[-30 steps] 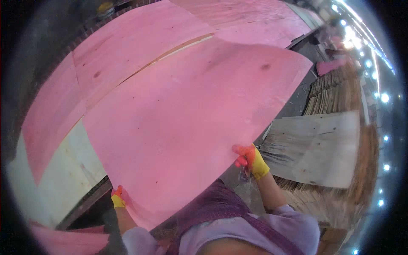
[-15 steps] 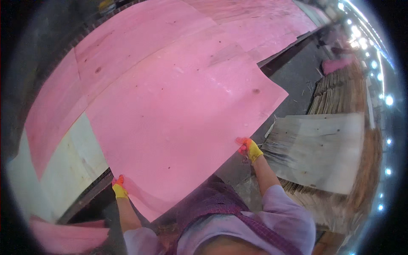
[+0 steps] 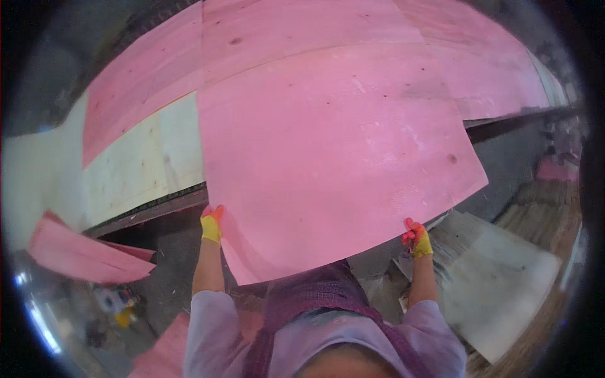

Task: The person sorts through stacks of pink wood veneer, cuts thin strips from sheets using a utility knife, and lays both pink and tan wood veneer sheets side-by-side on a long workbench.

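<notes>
A large pink-coated veneer sheet spans the space in front of me, its near edge hanging past the work surface and curling at the near left corner. My left hand, in a yellow glove with orange fingers, is closed on the sheet's left edge close to that corner. At the near right edge, my right hand, gloved alike, grips the sheet with fingers curled. The sheet's far part lies over other pink veneer sheets. Left of it shows a pale, uncoated veneer sheet on the same surface.
The work surface has a dark front edge. To the right stands a stack of veneer with a pale sheet on top. Folded pink sheets hang at the left, and another pink piece lies low beside me.
My view has turned left, so the scene has swung round and more of the left side shows. Both hands keep hold of the pink veneer sheet.
</notes>
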Available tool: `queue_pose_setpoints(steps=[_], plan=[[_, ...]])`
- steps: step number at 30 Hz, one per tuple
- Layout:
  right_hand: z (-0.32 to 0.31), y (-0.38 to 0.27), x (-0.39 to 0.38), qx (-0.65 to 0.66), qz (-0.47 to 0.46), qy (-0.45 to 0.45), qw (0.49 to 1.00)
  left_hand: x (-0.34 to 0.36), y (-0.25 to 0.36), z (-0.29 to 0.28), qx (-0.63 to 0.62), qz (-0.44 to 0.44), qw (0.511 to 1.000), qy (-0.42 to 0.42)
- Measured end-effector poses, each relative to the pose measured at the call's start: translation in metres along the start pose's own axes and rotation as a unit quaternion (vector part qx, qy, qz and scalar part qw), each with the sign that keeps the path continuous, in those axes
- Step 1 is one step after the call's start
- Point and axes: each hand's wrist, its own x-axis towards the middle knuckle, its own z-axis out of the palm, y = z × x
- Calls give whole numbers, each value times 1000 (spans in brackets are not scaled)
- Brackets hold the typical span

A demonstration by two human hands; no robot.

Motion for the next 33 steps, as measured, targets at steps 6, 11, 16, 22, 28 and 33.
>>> queue_pose_setpoints(steps=[6,11,16,22,28,33], plan=[[24,-9,-11,24,20,13,999,-5,-8,-8,28,-4,998,49],[-18,12,13,47,-30,-19,998,-4,1,6,5,2,1000,18],[-12,6,11,21,6,-40,999,6,-6,-11,-25,-46,999,3],[1,7,4,22,8,10,1000,10,-5,-19,-13,-35,997,-65],[21,4,-7,93,-27,36,995,23,-11,-30,-4,-70,995,-75],[20,25,8,170,-88,35,981,38,-7,-31,24,-164,982,-95]])
